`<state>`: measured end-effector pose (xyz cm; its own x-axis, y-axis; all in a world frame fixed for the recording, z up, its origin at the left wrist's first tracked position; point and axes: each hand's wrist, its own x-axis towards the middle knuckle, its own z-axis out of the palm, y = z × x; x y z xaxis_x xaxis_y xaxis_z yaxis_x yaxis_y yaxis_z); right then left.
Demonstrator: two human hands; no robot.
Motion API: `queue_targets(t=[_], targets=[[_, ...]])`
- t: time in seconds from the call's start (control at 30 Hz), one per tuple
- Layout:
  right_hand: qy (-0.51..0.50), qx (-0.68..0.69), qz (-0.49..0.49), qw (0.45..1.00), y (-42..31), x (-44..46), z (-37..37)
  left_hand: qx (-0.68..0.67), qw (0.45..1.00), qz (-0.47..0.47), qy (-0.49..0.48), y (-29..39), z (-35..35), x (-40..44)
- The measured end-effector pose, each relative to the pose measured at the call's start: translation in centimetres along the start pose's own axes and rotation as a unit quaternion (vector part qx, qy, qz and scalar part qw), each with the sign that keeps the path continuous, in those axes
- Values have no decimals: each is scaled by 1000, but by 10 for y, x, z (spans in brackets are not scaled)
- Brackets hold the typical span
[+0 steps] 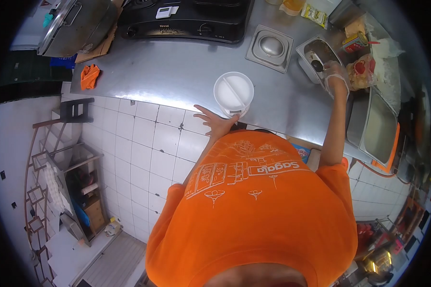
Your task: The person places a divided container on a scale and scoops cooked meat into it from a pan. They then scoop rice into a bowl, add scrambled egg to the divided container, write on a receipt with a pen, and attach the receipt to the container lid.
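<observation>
A round white bowl point(233, 91) with a divider across it sits on a white kitchen scale point(236, 113) at the counter's near edge. My left hand point(219, 123) is bare and open, its fingers spread and its thumb close to the scale. Nothing shows in its palm. My right hand point(336, 76), in a clear plastic glove, reaches to the near right end of a rectangular steel container point(307, 61). Dark contents lie inside that container. The glove and the angle hide the right fingertips, so I cannot see whether they hold anything.
A lidded steel container point(270, 48) stands left of the open one. A black gas stove point(184, 21) and a large pot point(79, 26) are at the back left. An orange cloth point(89, 76) lies on the counter. A can point(355, 42) and a plastic bag point(362, 71) stand at right.
</observation>
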<state>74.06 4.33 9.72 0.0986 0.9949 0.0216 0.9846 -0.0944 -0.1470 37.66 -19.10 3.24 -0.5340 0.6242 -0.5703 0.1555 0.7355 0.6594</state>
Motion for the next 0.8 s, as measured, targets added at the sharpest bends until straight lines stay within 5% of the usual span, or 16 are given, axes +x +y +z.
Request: queue_targets(t=[0.47, 0.57, 0.7, 0.8], targets=[[-70, 77, 55, 993, -18, -18, -55, 3, 999, 39, -18, -6, -4, 6], [-51, 124, 31, 990, -4, -21, -44, 20, 998, -14, -62, -1, -13, 4], [-17, 113, 33, 993, 4, -23, -42, 99, 987, 49, -118, 20, -56, -10], [18, 67, 11, 998, -12, -36, -61, 226, 950, 217, -13, 46, -59, 9]])
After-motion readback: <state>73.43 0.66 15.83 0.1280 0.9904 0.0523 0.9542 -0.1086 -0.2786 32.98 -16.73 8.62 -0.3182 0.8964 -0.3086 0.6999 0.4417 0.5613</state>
